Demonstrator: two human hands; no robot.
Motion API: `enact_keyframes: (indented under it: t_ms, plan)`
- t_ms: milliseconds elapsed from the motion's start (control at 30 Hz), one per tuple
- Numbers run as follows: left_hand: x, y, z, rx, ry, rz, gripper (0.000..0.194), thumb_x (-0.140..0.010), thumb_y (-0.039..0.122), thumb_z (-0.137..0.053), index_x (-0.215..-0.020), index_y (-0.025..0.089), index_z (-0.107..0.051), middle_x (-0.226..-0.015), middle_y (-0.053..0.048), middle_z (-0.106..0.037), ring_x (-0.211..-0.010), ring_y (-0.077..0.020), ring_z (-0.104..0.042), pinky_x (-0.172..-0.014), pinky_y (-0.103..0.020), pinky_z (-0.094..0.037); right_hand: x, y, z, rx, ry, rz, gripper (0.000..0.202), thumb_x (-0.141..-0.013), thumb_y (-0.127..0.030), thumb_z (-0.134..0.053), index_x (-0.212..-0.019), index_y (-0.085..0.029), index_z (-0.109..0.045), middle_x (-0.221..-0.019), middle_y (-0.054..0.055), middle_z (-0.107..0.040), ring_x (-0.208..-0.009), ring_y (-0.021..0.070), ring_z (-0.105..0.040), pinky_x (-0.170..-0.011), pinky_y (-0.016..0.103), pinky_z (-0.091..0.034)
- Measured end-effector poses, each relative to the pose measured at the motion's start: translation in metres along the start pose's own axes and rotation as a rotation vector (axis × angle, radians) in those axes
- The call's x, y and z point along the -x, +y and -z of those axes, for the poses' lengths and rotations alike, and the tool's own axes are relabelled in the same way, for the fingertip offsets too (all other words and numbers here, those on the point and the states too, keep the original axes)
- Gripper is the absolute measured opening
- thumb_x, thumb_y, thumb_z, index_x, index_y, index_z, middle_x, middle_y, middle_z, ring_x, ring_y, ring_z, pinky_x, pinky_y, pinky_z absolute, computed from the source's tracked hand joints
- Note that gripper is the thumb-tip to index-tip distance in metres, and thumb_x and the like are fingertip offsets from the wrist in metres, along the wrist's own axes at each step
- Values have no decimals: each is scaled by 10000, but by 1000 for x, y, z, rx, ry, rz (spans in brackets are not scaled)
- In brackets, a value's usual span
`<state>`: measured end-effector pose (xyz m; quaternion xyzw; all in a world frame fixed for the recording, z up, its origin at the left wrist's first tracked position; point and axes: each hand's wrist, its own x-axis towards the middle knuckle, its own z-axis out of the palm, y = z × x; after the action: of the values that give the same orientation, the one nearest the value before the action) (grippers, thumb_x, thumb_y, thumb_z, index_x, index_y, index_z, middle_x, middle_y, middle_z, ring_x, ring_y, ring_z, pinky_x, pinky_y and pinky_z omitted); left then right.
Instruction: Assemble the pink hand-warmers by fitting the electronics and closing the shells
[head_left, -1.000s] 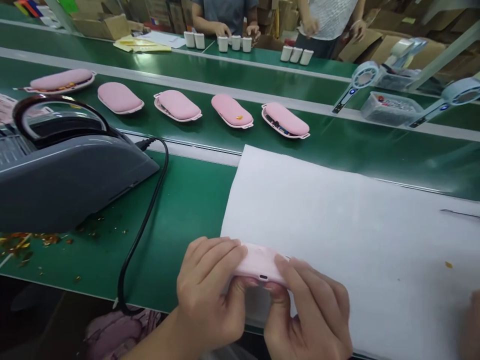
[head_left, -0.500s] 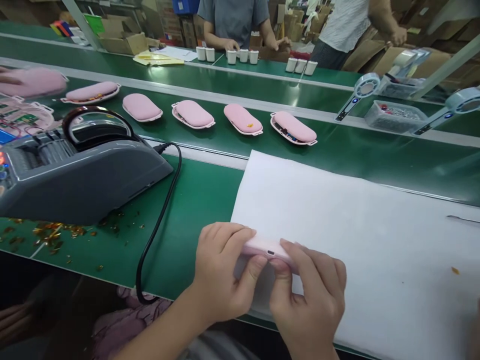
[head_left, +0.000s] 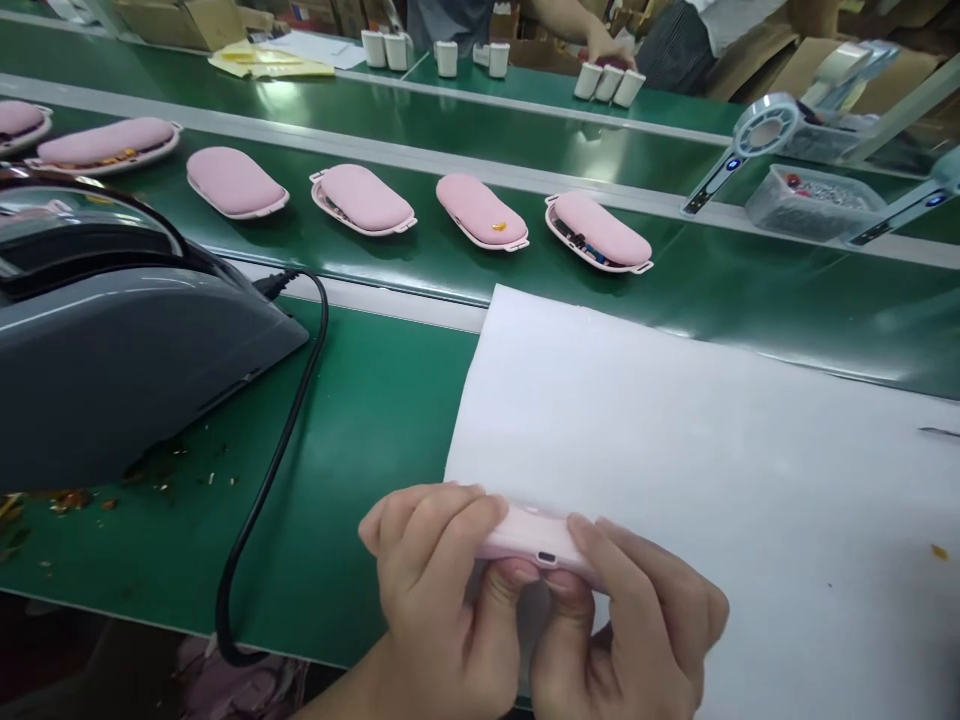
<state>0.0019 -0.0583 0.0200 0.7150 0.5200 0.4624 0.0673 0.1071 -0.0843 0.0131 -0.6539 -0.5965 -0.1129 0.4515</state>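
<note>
Between both hands is a pink oval plastic case [head_left: 536, 535], held edge-on over the white sheet [head_left: 637, 420], with a small dark port slot in the side facing me. My left hand [head_left: 450, 580] grips its left end, thumb below and fingers on top. The other end is pinched the same way by my right hand [head_left: 637, 610]. The two thumbs lie close together under the port. Fingers hide both ends of the case.
Several pink padded cases, such as this one [head_left: 596, 230], lie in a row beyond the sheet. A grey machine [head_left: 150, 370] with a black cable [head_left: 281, 470] stands at left. Handheld devices [head_left: 742, 150] and a clear bin [head_left: 814, 205] are at right. Across the bench, a person's hand touches white containers [head_left: 609, 85].
My view has shifted, so the hands and case appear slightly lower. Both hands keep their grip on the case. The person opposite has moved a hand over to the right-hand white containers.
</note>
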Motion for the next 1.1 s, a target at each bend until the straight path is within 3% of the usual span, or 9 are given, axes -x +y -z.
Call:
enact_keyframes:
  t_ms: [233,500,800,967,1100]
  plan:
    - [-12,1,-5,-95,-20,56,116,-818,192,-473,-900,198,-555,-826,-32,-617,-756,-195,-525,-708,-371,-308,-16,9,0,42,-188,61,161,-878,-147,-447,-978,-156,-572,-904,73,-558,-824,204,-492,-758,374,-367]
    - [-9,-5,-1,-122,-39,-51,154,-878,280,-461,-964,194,-555,-870,-47,-614,-786,-200,-531,-718,-366,-310,-12,10,-1,17,-158,79,180,-923,-213,-409,-1009,-146,-553,-937,83,-555,-868,216,-497,-783,380,-347]
    - [-5,-6,3,-119,-33,-83,194,-828,261,-506,-1007,194,-544,-907,-59,-601,-813,-201,-547,-738,-362,-330,-7,21,6,2,-190,157,219,-923,-256,-430,-1039,-129,-565,-995,108,-552,-920,228,-501,-803,385,-354]
    - [0,-1,7,-123,-47,-97,199,-823,216,-507,-1015,178,-545,-934,-73,-592,-842,-209,-554,-752,-366,-344,-10,16,9,-117,-151,-10,260,-960,-277,-379,-980,-171,-616,-982,85,-557,-888,192,-537,-766,352,-425]
    - [9,3,14,-165,-110,-94,229,-833,159,-529,-1061,167,-554,-970,-81,-602,-901,-213,-556,-780,-356,-354,-23,9,2,-142,-16,-118,241,-937,-186,-444,-773,-172,-620,-768,34,-581,-722,140,-553,-649,286,-439]
